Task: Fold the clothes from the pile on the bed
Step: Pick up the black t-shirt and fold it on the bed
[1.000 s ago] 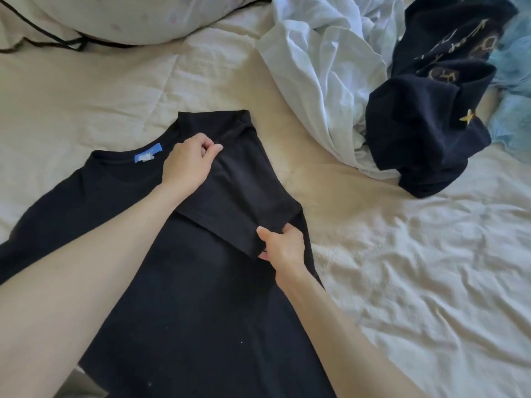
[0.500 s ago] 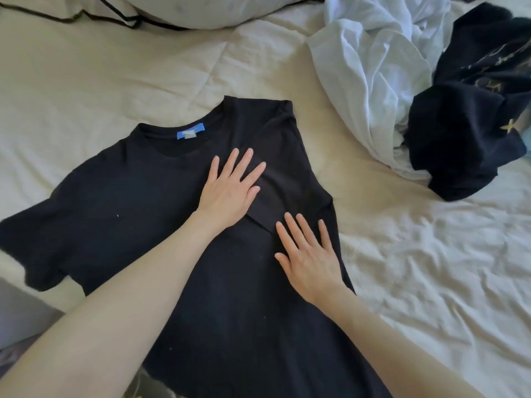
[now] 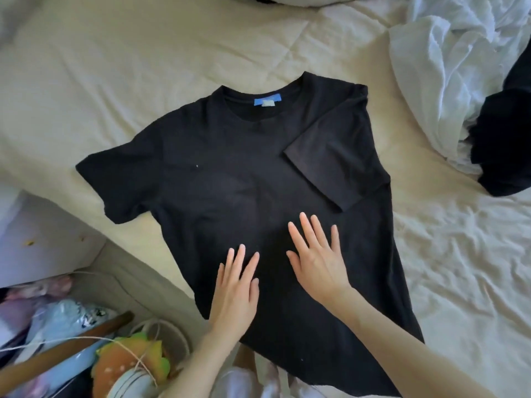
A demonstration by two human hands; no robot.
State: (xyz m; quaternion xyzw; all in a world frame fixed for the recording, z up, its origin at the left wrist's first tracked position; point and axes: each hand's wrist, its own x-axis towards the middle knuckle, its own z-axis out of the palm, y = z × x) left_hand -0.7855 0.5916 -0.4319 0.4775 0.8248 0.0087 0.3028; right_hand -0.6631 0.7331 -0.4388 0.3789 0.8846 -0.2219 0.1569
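2 hands lay flat with fingers straight and spread on the black T-shirt (image 3: pixel 218 173), the left hand (image 3: pixel 236 294) at lower centre and the right hand (image 3: pixel 317 261) just beside it. Spread across the cream bed (image 3: pixel 115 67) mid-frame, the shirt had 1 sleeve (image 3: pixel 330 165) folded inward, while the pile (image 3: pixel 448 67) of white and dark clothes sat at upper right.

- No text, number or brand can be read anywhere in the view.
- A blue neck label (image 3: pixel 267 99) sits inside the collar of the black T-shirt (image 3: pixel 230 173), with a small pale tab below it; any print on either is too blurred to make out.
- A blue-and-white item (image 3: pixel 86 318) beside the bed bears dark marks, too small to read.
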